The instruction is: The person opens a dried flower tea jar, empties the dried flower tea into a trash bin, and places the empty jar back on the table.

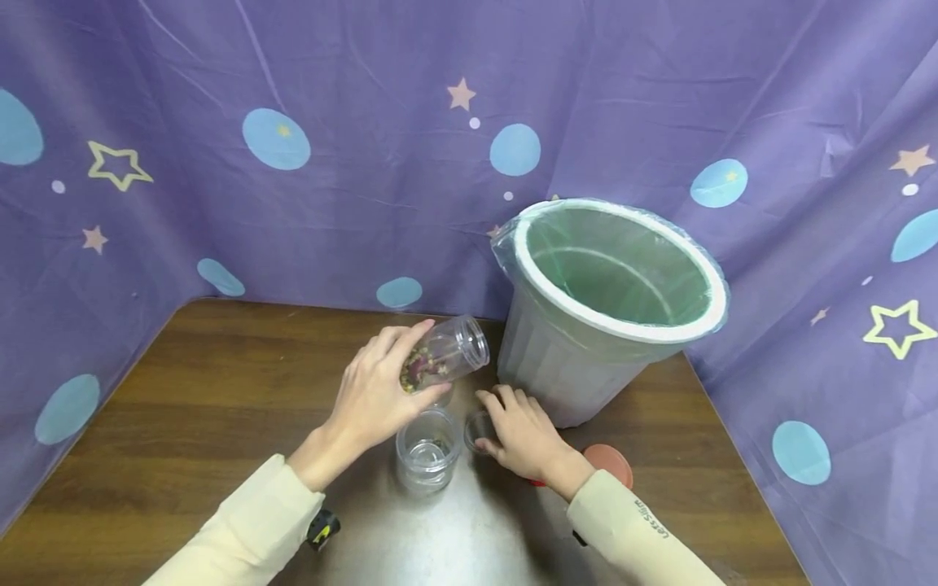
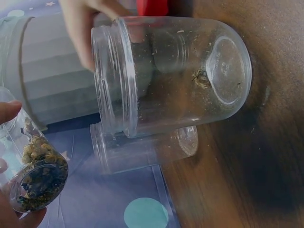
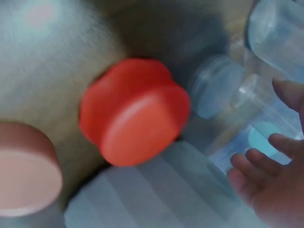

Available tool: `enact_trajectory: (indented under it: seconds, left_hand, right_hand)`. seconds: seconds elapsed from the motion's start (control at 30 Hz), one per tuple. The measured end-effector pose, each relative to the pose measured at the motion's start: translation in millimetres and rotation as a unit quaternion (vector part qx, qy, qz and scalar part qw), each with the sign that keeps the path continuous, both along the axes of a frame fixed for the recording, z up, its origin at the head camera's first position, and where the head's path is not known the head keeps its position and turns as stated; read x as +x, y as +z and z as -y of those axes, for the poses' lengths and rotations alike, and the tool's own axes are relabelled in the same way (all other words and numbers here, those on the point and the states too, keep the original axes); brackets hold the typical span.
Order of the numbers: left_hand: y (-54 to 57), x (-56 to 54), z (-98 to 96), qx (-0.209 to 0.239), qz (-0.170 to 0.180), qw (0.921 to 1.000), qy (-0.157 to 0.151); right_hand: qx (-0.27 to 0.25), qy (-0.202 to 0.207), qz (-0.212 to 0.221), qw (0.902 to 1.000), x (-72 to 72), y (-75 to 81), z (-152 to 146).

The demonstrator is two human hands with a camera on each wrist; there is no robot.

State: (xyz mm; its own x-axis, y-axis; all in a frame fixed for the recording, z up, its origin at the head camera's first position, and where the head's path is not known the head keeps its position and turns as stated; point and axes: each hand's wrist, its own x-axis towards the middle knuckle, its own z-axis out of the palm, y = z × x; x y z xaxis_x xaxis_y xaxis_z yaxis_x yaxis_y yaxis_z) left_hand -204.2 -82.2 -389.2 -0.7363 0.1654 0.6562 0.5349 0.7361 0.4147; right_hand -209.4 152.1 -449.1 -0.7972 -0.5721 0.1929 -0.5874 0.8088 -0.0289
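Observation:
My left hand (image 1: 374, 391) grips a clear jar (image 1: 458, 346) of dried flowers, tilted with its uncapped mouth toward the bin. The dried flowers (image 2: 42, 161) are gathered near the jar's base in the left wrist view. Just below stands a larger clear jar (image 1: 427, 460), upright and uncapped, with a few plant crumbs on its bottom. Another clear jar (image 2: 142, 149) stands behind it. With fingers loosely bent and nothing in them, my right hand (image 1: 529, 435) hovers by a clear lid (image 3: 217, 86). Below that hand lies a red lid (image 3: 137, 114).
A large grey bin (image 1: 564, 374) with a clear liner stands at the back right of the wooden table (image 1: 242, 382). Near my right wrist lies a pink lid (image 1: 610, 464). A purple patterned curtain (image 1: 381, 163) hangs close behind the table.

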Motion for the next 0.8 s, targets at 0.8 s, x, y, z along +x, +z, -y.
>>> enact_trajectory:
  seconds: [0.8]
  left_hand:
    - [10.7, -2.9, 6.8, -0.007, 0.055, 0.9985, 0.003]
  right_hand:
    - [-0.059, 0.027, -0.144, 0.9875, 12.6, 42.0, 2.7]
